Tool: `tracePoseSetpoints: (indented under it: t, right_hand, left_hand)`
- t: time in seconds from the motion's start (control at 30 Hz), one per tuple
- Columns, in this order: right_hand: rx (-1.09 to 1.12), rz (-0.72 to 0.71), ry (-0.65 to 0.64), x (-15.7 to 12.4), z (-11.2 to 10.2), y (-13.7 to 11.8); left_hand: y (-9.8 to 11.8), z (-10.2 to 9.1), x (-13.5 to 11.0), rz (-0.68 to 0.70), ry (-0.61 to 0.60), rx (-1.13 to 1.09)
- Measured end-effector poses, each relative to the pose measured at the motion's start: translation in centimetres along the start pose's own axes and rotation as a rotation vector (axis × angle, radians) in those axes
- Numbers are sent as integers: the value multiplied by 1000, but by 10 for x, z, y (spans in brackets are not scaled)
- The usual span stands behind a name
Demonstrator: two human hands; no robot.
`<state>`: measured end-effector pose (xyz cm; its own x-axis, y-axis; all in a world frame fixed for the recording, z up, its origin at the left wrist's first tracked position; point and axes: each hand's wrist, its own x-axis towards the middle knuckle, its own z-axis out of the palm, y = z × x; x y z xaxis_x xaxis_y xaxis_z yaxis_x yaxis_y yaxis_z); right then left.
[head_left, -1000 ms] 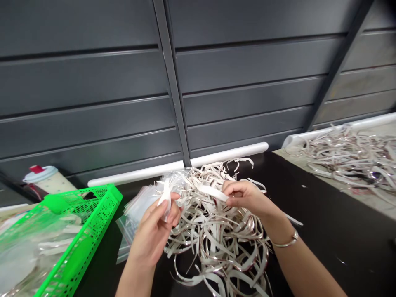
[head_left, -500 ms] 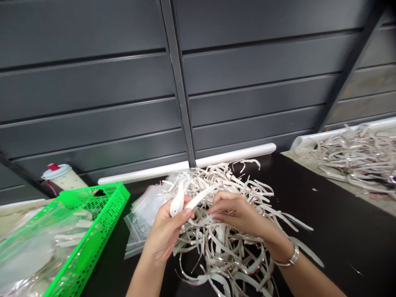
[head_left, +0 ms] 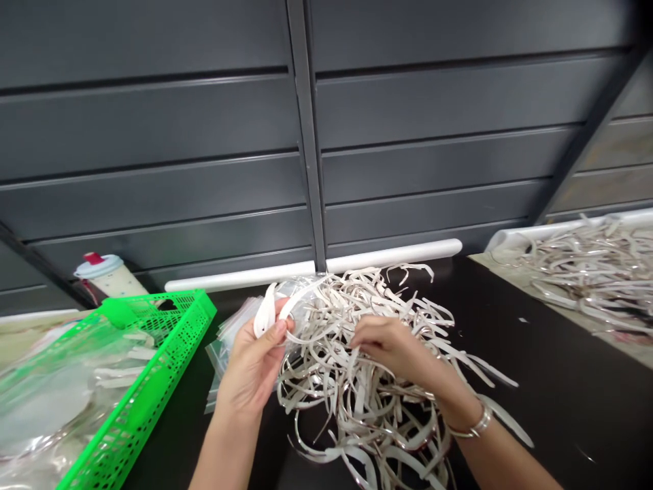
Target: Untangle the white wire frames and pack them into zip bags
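My left hand point(head_left: 252, 364) is raised at the left edge of the pile, its fingers shut on a curved white strip point(head_left: 264, 312). A large tangled heap of white, silver-edged strips point(head_left: 362, 415) lies on the black tabletop point(head_left: 556, 388). My right hand point(head_left: 388, 346) rests on top of the heap, its fingertips among the strips. Whether those fingers grip anything is hidden. A silver bangle point(head_left: 472, 425) circles my right wrist.
A stack of clear zip bags point(head_left: 224, 347) lies behind my left hand, beside a bright green perforated basket point(head_left: 176, 333) holding clear plastic. Another heap of strips point(head_left: 586, 272) lies on a pale surface at right. Grey metal panels rise behind the table.
My left hand has risen and moved left with the white strip in it. My right hand has dropped lower onto the heap. The view has drifted slightly.
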<state>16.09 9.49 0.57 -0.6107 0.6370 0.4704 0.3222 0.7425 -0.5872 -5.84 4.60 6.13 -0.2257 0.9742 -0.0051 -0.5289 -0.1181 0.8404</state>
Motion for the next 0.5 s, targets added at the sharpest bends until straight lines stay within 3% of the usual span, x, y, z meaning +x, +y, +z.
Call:
tracePoseSetpoints:
  t: [0.1, 0.17, 0.33, 0.5]
  right_hand:
    - [155, -102, 247, 2, -18, -4]
    - [182, -123, 339, 3, -23, -9]
    - [211, -126, 436, 2, -16, -18]
    - [149, -48, 455, -2, -13, -22]
  left_hand:
    - [-2, 0, 0, -19, -1, 7]
    - [-4, 1, -1, -32, -10, 19]
    - [-9, 7, -5, -38, -62, 106]
    - [-17, 10, -9, 18, -122, 232]
